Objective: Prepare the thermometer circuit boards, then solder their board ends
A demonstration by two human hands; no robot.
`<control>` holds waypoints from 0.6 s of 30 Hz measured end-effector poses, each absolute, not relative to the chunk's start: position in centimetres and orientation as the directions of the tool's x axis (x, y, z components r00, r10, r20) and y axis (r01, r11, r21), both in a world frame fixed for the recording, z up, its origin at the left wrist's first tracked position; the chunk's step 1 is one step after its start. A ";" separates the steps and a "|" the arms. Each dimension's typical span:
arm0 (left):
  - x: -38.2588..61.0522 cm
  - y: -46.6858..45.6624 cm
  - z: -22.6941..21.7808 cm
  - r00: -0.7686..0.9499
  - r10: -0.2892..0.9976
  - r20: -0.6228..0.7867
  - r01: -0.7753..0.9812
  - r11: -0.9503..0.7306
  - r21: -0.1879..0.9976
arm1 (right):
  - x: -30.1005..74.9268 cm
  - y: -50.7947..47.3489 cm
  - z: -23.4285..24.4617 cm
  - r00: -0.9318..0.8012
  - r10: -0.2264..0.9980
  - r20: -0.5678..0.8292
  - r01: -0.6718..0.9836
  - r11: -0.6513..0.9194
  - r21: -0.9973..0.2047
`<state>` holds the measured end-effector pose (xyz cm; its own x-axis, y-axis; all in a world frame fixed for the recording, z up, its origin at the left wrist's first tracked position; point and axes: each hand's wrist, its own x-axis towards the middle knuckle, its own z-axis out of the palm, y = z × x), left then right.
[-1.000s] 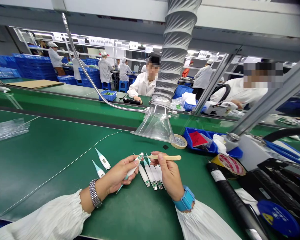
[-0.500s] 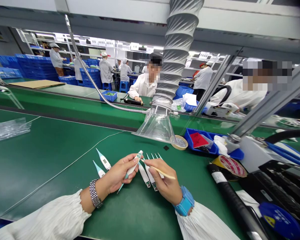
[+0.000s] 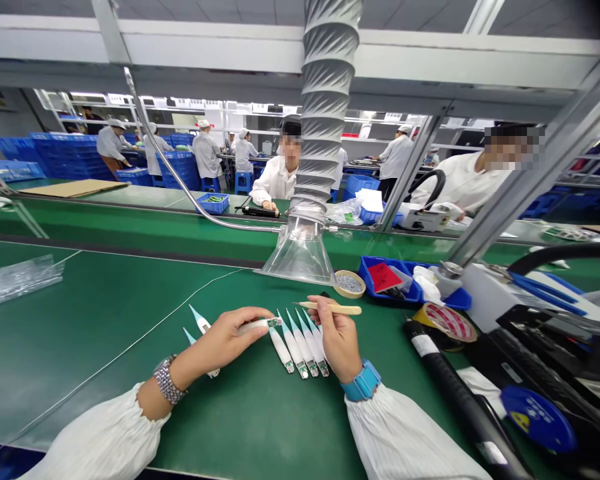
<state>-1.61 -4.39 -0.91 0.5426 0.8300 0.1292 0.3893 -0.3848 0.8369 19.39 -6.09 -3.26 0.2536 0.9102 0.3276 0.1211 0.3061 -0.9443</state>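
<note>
My left hand [image 3: 230,341] is closed around a white digital thermometer [image 3: 255,326], its open end with a green circuit board pointing right. Between the fingers of my right hand [image 3: 339,341] is a slim tan-handled pick [image 3: 347,309] with a thin pointed tip facing left, apart from the thermometer. Below and between the hands, several white thermometers with pale blue tips [image 3: 294,341] lie side by side, their open ends toward me. Other thermometers [image 3: 200,321] lie left of my left hand, partly hidden by it.
A clear fume hood [image 3: 300,260] hangs over the green bench [image 3: 130,293]. Nearby are a round dish of small metal bits [image 3: 350,283], blue bins [image 3: 367,267], a tape roll [image 3: 447,322] and a black rod-shaped tool [image 3: 455,393]. Co-workers sit beyond.
My right hand has drawn the pick up and away from the thermometer. My left hand has moved slightly left and down, and the thermometer is tilted flatter. The head view has shifted.
</note>
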 end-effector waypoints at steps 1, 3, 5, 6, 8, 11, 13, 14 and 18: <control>-1.7 -4.4 -0.6 0.598 0.789 0.142 0.428 -0.463 0.776 | 19.5 -5.9 -3.2 0.258 0.911 0.323 0.113 0.304 -0.946; -1.7 -4.4 -0.2 0.706 0.700 0.109 0.492 -0.595 0.635 | 19.6 -5.8 -3.3 0.260 0.911 0.319 0.103 0.302 -0.948; -1.3 -4.3 -0.3 0.770 0.633 0.074 0.530 -0.700 0.479 | 19.7 -5.8 -3.3 0.257 0.914 0.315 0.097 0.300 -0.949; -1.0 -4.3 -0.4 0.790 0.609 0.079 0.535 -0.746 0.397 | 19.7 -5.8 -3.4 0.253 0.915 0.314 0.095 0.299 -0.949; -0.3 -4.2 -0.9 0.825 0.556 0.104 0.517 -0.815 0.261 | 19.7 -5.9 -3.4 0.245 0.917 0.313 0.093 0.300 -0.950; 0.9 -4.2 -1.8 0.865 0.486 0.121 0.460 -0.867 0.193 | 19.6 -5.9 -3.5 0.232 0.921 0.314 0.095 0.300 -0.949; 1.4 -4.3 -2.1 0.879 0.447 0.169 0.419 -0.891 0.176 | 19.6 -5.9 -3.6 0.223 0.923 0.315 0.095 0.301 -0.949; 1.5 -4.3 -2.2 0.881 0.427 0.203 0.400 -0.902 0.162 | 19.6 -5.9 -3.6 0.218 0.924 0.315 0.095 0.301 -0.949; -0.4 -4.1 -1.3 0.821 0.481 0.307 0.443 -0.877 0.187 | 19.6 -6.1 -3.4 0.215 0.928 0.306 0.092 0.293 -0.952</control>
<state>-0.40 -4.05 -1.34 0.8212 0.4808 0.3072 0.4433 -0.8767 0.1870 19.60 -6.11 -3.42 0.2147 0.9275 0.3060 0.0917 0.2928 -0.9518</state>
